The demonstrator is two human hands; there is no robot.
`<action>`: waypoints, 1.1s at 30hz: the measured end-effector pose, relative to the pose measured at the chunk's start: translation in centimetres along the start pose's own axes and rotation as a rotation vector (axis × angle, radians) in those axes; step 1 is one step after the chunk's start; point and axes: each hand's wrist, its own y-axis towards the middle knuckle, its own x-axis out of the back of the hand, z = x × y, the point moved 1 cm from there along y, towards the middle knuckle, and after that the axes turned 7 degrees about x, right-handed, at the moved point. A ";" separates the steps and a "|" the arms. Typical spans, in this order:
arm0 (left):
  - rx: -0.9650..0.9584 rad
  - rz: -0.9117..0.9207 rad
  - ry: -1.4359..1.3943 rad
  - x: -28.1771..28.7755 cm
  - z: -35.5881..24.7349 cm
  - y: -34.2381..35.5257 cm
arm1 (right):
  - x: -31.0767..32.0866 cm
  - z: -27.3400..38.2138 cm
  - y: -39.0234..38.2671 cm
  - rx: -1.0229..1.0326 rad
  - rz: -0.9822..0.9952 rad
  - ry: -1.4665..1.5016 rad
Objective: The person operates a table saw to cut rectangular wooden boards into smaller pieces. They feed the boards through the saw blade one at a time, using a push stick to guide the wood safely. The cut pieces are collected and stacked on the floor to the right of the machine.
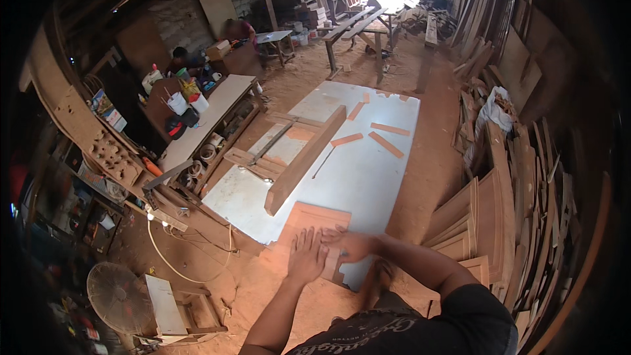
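A reddish-brown wooden panel [320, 215] with a raised frame lies at the near edge of the white-topped worktable [368, 184]. My left hand [306, 256] rests flat on it, fingers stretched out and pointing away from me. Right beside it, my right hand [351, 244] presses on the panel with curled fingers; whatever is under them is too hidden to name. Beyond both hands, a long thick wooden beam [305, 158] lies across the tabletop. To its left, a metal bar clamp [273, 142] lies over a wooden frame [253, 163].
Several short wood strips [386, 144] and a thin rod [322, 162] lie on the table. At left stand a cluttered bench [227, 95] and a fan [119, 299]. Boards [526, 204] lean along the right. Other people [244, 31] are farther back near trestles [358, 26].
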 end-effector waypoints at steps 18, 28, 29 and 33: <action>0.116 0.130 0.149 -5.6 -0.3 28.4 | 6.5 -10.1 -6.8 -0.507 -0.681 0.187; 0.074 0.137 0.170 -11.2 -3.5 41.8 | 10.1 -9.9 -14.8 -0.607 -0.884 0.204; 0.089 0.154 0.177 -11.4 -4.1 43.2 | 9.8 -9.9 -15.6 -0.631 -0.894 0.213; 0.121 0.204 0.201 -12.2 -5.5 45.6 | 5.4 -10.4 -17.9 -0.847 -1.009 0.368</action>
